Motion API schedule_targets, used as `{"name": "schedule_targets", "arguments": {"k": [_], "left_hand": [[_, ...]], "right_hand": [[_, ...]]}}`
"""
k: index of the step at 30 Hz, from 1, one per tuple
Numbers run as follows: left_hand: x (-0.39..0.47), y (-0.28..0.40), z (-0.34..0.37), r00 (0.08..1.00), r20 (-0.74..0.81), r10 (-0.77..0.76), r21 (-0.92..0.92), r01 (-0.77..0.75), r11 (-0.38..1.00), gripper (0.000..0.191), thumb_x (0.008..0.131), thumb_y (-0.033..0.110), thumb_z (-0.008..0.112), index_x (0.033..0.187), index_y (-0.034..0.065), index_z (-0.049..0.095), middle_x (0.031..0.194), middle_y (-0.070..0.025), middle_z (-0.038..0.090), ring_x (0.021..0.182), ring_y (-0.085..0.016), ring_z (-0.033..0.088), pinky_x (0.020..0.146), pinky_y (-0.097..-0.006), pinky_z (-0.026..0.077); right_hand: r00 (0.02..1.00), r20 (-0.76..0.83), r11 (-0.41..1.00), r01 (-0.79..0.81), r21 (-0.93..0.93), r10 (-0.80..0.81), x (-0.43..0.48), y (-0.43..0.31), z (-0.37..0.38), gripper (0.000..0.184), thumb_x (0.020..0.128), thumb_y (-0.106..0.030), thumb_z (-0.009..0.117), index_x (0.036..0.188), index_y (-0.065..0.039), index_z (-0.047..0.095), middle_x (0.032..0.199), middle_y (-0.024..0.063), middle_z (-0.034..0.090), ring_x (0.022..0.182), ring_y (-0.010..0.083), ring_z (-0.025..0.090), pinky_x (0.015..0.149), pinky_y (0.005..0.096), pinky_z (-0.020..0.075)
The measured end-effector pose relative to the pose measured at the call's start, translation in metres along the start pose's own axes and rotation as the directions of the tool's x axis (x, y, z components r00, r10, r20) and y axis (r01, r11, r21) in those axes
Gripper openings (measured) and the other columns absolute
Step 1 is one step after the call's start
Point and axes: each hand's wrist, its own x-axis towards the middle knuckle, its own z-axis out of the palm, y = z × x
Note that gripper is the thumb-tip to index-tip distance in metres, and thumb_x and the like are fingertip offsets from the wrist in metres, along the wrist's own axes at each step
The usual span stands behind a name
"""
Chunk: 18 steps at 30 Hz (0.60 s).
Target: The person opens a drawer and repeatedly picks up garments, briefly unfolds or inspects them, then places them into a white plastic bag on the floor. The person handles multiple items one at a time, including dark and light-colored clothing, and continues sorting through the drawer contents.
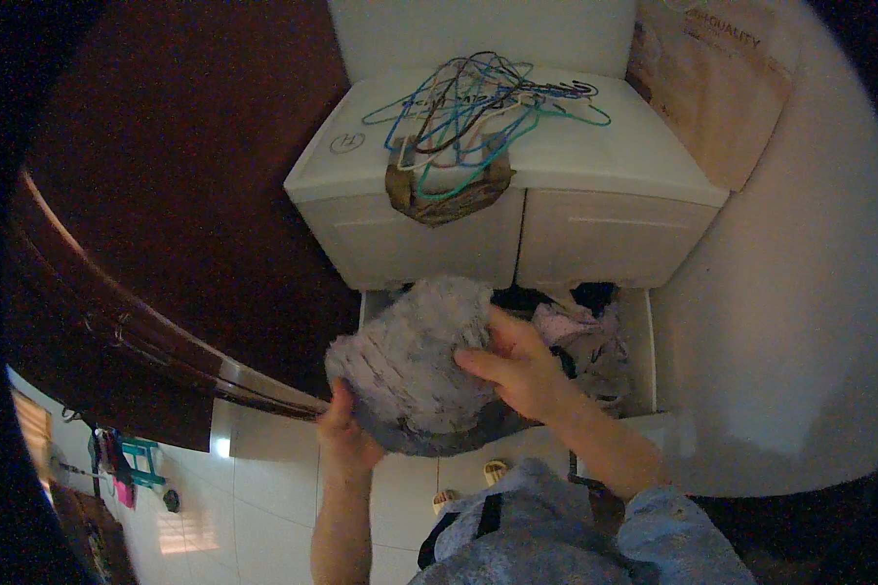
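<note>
A bunched grey-and-pinkish cloth item, perhaps a garment, is held up between my two hands. My left hand grips its lower left edge, thumb on top. On the right side, my right hand pinches it between thumb and fingers. Below and behind the cloth, a white drawer is pulled out from a white cabinet. Pink crumpled fabric and darker pieces lie in the drawer's right part. The cloth hides most of the drawer's left part.
A tangle of coloured clothes hangers lies on the white cabinet top, partly over a strip of brown tape. A dark wood panel stands left. A cardboard sheet leans right. A teal stool stands on the tiled floor.
</note>
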Motion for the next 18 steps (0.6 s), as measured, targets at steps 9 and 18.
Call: {"name": "schedule_targets", "arguments": {"k": [9,18], "left_hand": [[0.03,0.04,0.032,0.998,0.009,0.054,0.475,-0.052,0.879,0.069,0.075,0.022,0.065,0.128,-0.0005,0.028,0.119,-0.0167,0.046,0.113,-0.032,0.043,0.095,-0.0466,0.034],[0.035,0.065,0.042,0.993,-0.012,0.121,0.273,-0.113,0.955,0.049,0.082,0.024,0.058,0.119,-0.0013,0.038,0.113,-0.0141,0.051,0.102,-0.028,0.051,0.086,-0.0426,0.043]], "right_hand": [[0.847,0.254,0.813,0.524,-0.253,-0.467,0.054,-0.086,0.033,0.047,0.085,-0.008,0.051,0.128,0.001,0.033,0.121,0.0087,0.046,0.111,0.0158,0.043,0.093,0.0285,0.0343],[0.96,0.269,0.932,0.16,-0.325,-0.071,0.046,-0.04,0.024,0.056,0.076,-0.027,0.067,0.117,0.0,0.043,0.107,0.011,0.054,0.101,0.0199,0.05,0.09,0.0318,0.038]]}}
